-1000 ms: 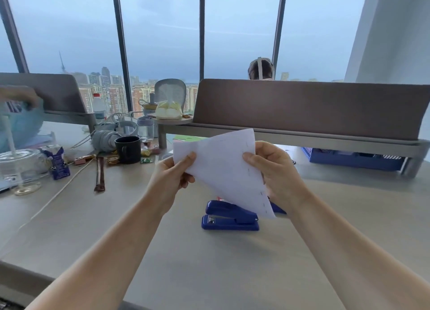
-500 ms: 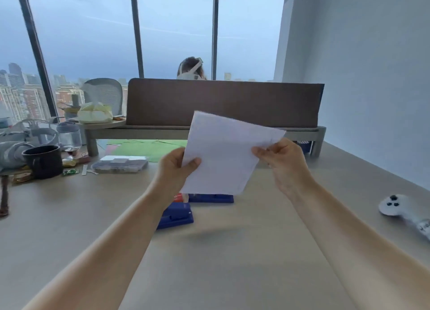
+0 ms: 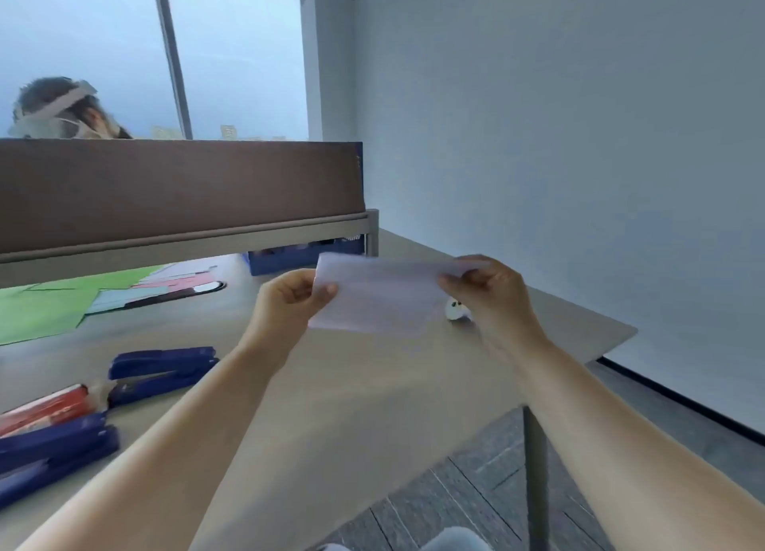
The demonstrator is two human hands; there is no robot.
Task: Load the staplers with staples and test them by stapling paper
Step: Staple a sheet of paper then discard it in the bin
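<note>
A white sheet of paper (image 3: pixel 378 298) hangs tilted almost flat above the right part of the desk. My left hand (image 3: pixel 289 302) pinches its left edge and my right hand (image 3: pixel 488 294) pinches its right edge. Two dark blue staplers lie on the desk to the left: one stapler (image 3: pixel 161 370) in the middle left, another stapler (image 3: pixel 54 451) at the lower left edge. A red box (image 3: pixel 45 410) in clear wrap lies between them.
Green and pale paper sheets (image 3: pixel 49 306) lie under the brown divider (image 3: pixel 178 190). A blue tray (image 3: pixel 289 256) sits below the divider's right end. A white controller (image 3: pixel 455 310) peeks from behind the paper. The desk corner (image 3: pixel 621 331) ends at right by the wall. A person sits beyond the divider.
My view has swung to the right, so the staplers now lie at the left. The paper, still held by both hands, has tipped from upright to nearly flat and moved right.
</note>
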